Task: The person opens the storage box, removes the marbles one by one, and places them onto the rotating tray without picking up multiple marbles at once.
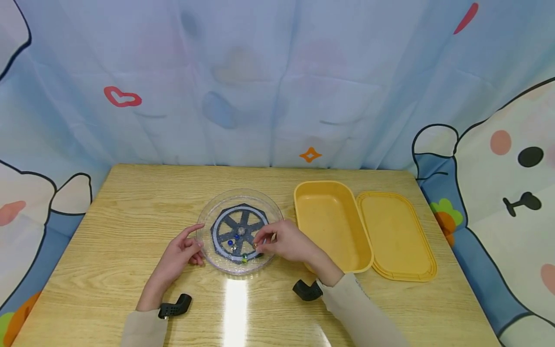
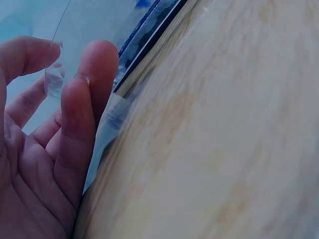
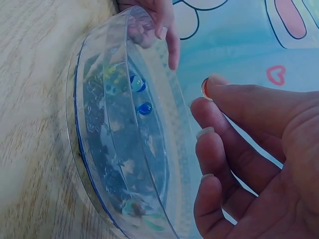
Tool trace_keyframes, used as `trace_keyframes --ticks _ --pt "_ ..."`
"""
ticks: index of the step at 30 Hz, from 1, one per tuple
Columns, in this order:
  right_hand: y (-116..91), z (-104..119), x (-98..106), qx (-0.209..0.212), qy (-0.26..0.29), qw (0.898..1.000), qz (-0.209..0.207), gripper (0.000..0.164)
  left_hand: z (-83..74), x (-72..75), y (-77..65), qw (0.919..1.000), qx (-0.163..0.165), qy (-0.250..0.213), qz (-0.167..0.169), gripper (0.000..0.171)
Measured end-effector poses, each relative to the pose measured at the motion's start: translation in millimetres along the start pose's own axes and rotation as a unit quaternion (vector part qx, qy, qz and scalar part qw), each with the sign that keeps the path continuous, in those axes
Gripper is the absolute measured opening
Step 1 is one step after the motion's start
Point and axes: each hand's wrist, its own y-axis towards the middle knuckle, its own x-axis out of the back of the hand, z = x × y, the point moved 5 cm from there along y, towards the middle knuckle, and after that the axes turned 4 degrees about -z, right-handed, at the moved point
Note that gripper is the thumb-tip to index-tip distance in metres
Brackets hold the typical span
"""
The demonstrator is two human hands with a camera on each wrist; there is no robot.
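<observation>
A clear round dish [image 1: 270, 202] with a raised wall stands on the table, a dark spoked wheel pattern [image 1: 244, 212] showing through its bottom. Several small glass marbles lie inside, among them a blue marble [image 3: 145, 108] and a green-yellow marble [image 1: 244, 259]. Over the dish's right side, my right hand [image 1: 284, 239] pinches an orange-red marble [image 3: 205, 88] between thumb and index finger, its other fingers loosely bent. My left hand [image 1: 179, 250] rests at the dish's left edge, the index finger stretched along the rim and the thumb beside the wall.
To the right of the dish stands a yellow rectangular tub [image 1: 331, 226], with nothing in it. Its yellow lid [image 1: 396, 236] lies flat against the tub's right side. A patterned blue curtain [image 1: 260, 96] hangs behind the wooden table [image 1: 108, 241].
</observation>
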Motion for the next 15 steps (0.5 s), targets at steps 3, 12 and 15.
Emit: trace_keyframes --ticks 3,12,15 --pt "0.1 0.3 -0.2 -0.003 0.004 1.0 0.002 0.007 0.1 0.2 0.0 1.0 0.001 0.0 -0.001 0.049" --pt "0.1 0.7 0.3 -0.011 0.006 1.0 0.008 0.008 0.7 0.4 -0.3 1.0 -0.002 -0.001 0.001 0.049" --pt "-0.7 -1.0 2.4 -0.019 0.013 1.0 0.01 0.008 0.9 0.3 -0.2 1.0 -0.002 0.0 0.001 0.049"
